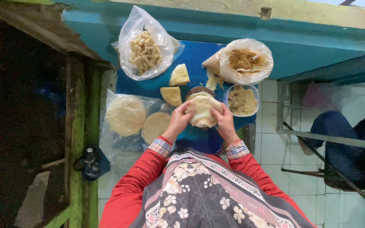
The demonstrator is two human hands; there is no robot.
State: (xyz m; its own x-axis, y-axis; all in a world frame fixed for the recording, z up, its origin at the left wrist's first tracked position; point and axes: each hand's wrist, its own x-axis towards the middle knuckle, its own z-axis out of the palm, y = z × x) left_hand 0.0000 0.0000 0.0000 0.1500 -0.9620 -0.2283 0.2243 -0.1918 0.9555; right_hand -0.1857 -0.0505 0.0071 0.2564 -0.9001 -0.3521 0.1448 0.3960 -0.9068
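Observation:
My left hand (178, 121) and my right hand (224, 120) together hold a pale round wrapper sheet (202, 110), folded around something, just above a blue board (195, 59). A dark round rim (199, 89) shows behind the sheet. A small tub of light filling (242, 100) stands right of my right hand. Two pale wedge pieces, one (179, 75) farther and one (172, 96) nearer, lie on the board beside my left hand.
A plastic bag of finished rolls (145, 50) lies at the back left. A bag of brown crumbs (245, 60) sits at the back right. Two stacks of round wrappers (126, 115) in plastic lie at the left. Another person's leg (339, 135) and a metal frame are at the right.

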